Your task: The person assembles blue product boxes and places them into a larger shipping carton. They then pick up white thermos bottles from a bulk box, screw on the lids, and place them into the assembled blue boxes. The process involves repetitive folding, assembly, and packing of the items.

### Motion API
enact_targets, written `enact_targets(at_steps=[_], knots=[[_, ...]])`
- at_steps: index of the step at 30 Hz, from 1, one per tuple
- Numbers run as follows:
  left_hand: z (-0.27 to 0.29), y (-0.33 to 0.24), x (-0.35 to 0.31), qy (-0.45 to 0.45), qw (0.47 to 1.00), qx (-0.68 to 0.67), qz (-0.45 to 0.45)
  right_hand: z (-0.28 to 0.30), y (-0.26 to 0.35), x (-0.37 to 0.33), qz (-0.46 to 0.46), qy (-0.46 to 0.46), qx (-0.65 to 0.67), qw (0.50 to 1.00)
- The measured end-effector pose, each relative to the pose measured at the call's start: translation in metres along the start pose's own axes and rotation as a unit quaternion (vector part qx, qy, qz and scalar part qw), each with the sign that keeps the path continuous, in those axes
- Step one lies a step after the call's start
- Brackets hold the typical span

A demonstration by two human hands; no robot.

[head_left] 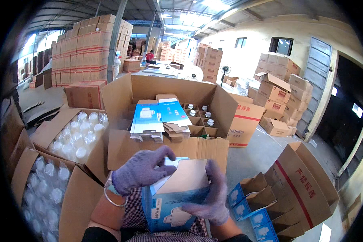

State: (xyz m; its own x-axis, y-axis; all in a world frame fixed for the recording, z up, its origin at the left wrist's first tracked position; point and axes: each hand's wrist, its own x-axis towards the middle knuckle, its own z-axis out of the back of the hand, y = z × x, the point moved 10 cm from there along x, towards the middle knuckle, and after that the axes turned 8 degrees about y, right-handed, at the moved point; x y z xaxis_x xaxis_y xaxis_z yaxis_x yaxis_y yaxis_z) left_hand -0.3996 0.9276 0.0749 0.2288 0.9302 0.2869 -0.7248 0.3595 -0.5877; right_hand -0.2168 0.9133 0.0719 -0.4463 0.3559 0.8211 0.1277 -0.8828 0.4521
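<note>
A blue and white carton point(171, 213) stands in front of my lap, its pale top flap point(189, 173) raised. My left hand point(143, 169), in a grey-purple knit glove, has bent fingers at the flap's upper left edge. On the other side, my right hand point(213, 197), gloved alike, wraps the carton's right side with the thumb across its front. Just beyond, a stack of flattened blue cartons point(147, 115) lies on a large open cardboard box point(127, 149). White-capped bottles point(192, 113) stand in that box's divided compartments. The carton's inside is mostly hidden from me.
At the left, two open boxes hold bagged white plastic bottles point(74, 139). Low on the right, an open box point(306, 189) with a red stripe stands beside several blue cartons point(264, 226). Tall box stacks point(84, 52), a fan point(226, 70) and a person point(150, 56) are farther back.
</note>
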Motion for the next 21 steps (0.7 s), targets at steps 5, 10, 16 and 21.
enact_targets(at_steps=[5,10,16,21], knots=[[-0.004,0.005,0.012,-0.158,0.972,-0.099,-0.144,-0.02,-0.01,0.022,-0.075,0.164,-0.329,0.927],[-0.028,0.058,-0.009,-0.292,0.925,-0.24,-0.05,-0.021,-0.044,-0.001,-0.132,0.321,-0.255,0.903],[-0.064,0.074,-0.03,-0.204,0.916,-0.341,0.057,0.009,-0.02,0.007,-0.076,0.257,0.036,0.963],[-0.068,-0.036,-0.04,0.03,0.887,-0.393,-0.24,0.014,-0.136,0.011,-0.27,0.137,0.13,0.944]])
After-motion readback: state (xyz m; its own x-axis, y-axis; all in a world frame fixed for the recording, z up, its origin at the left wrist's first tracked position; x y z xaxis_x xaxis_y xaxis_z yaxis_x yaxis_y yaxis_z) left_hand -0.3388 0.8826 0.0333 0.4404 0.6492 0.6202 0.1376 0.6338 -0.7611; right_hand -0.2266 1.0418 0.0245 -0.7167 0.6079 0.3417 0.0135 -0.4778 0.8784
